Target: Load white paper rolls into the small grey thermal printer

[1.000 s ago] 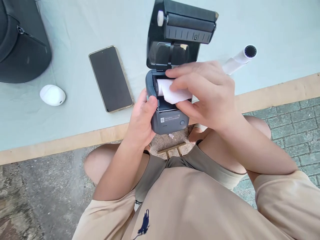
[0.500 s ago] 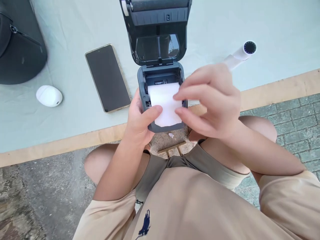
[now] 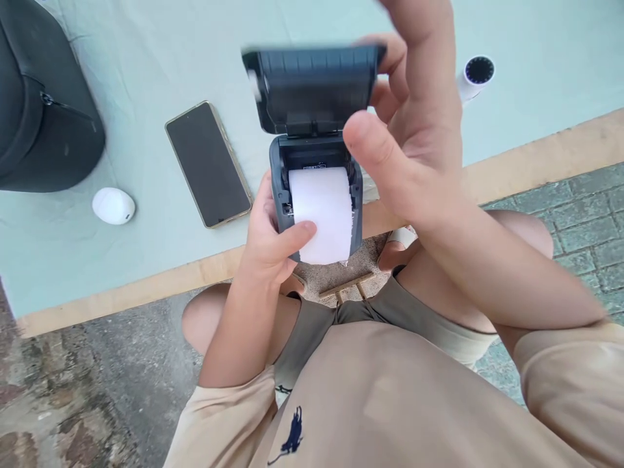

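Observation:
My left hand (image 3: 268,237) grips a small dark thermal printer (image 3: 275,169) from its left side, with the thumb lying on the white paper. That paper roll (image 3: 324,195) sits in the printer's bay, and its loose end hangs over the front edge. Above the bay stands the printer's hinged lid (image 3: 312,91), raised and tilted, slightly blurred. My right hand (image 3: 419,123) is at the lid's right edge. Its fingers reach behind the lid, partly hidden, while the thumb is stretched apart over the bay's right side.
To the left on the cloth-covered table (image 3: 156,52) lie a phone (image 3: 208,164) and a white rounded case (image 3: 114,206). A black zippered bag (image 3: 49,110) stands at the far left. A white cylindrical device (image 3: 478,71) with a dark end is behind my right hand. The table's wooden edge (image 3: 146,289) runs in front.
My right hand has gone from the paper up to the lid. The lid has tilted down towards the bay. The paper's end now reaches farther over the front edge.

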`<action>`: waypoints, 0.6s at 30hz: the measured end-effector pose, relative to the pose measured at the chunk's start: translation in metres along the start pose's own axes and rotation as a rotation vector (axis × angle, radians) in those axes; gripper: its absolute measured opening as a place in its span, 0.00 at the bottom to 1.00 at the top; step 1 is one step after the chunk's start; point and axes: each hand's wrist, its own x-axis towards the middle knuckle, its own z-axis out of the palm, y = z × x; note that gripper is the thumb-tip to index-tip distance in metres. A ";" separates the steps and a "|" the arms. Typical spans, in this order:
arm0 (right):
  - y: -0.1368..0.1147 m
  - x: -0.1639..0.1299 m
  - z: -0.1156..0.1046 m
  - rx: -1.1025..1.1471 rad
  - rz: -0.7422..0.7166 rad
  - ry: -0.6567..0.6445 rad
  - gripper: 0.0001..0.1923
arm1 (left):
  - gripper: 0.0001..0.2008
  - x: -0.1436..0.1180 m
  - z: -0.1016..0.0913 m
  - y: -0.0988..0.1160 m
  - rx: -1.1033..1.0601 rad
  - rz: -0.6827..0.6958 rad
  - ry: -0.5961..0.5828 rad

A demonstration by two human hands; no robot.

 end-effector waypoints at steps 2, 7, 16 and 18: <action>-0.002 0.002 0.000 0.032 -0.037 0.052 0.14 | 0.34 0.000 0.001 0.000 0.017 0.004 0.007; 0.003 -0.002 0.000 -0.031 -0.048 -0.141 0.09 | 0.28 -0.004 0.008 0.006 0.004 -0.030 0.068; 0.003 -0.009 -0.005 0.196 0.104 -0.319 0.26 | 0.29 -0.004 0.014 0.009 -0.080 0.010 0.048; 0.001 -0.009 -0.005 0.282 0.185 -0.369 0.31 | 0.26 -0.004 0.018 0.009 -0.121 0.043 0.071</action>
